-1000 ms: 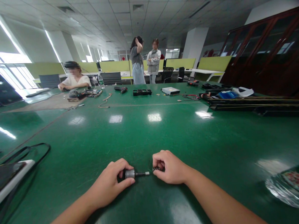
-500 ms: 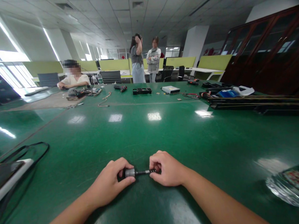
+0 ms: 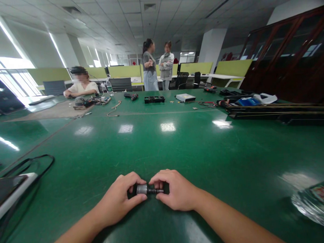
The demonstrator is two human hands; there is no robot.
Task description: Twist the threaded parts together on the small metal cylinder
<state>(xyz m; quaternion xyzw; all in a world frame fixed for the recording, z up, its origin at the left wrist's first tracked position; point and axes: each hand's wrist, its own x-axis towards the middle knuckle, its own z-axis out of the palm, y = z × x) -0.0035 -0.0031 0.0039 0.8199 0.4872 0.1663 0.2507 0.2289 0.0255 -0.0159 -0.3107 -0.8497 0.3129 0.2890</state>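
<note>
My left hand (image 3: pixel 115 200) is closed around a short grey metal cylinder (image 3: pixel 141 189), gripped between thumb and forefinger. From its right end a thin metal shaft (image 3: pixel 161 190) points towards my right hand (image 3: pixel 178 190). A dark ribbed piece like a coil spring (image 3: pixel 152 191) sits around that shaft, close against the cylinder. The thumb and forefinger of my right hand curl around the spring and shaft from above and below; the other fingers are folded and partly hidden. Both hands are low over the green tabletop (image 3: pixel 141 151).
A white-edged device (image 3: pixel 14 190) with a black cable (image 3: pixel 49 160) lies at the left, a clear glass dish (image 3: pixel 315 200) at the right. Across the table are a drill (image 3: pixel 131 96), a black frame (image 3: pixel 154 99) and a white box (image 3: pixel 185 97). A seated person (image 3: pixel 81 84) is far left; two people stand beyond.
My right hand has moved left towards the cylinder, and the spring has slid along the shaft with it. My left hand stays in place. A standing person in the background has lowered an arm.
</note>
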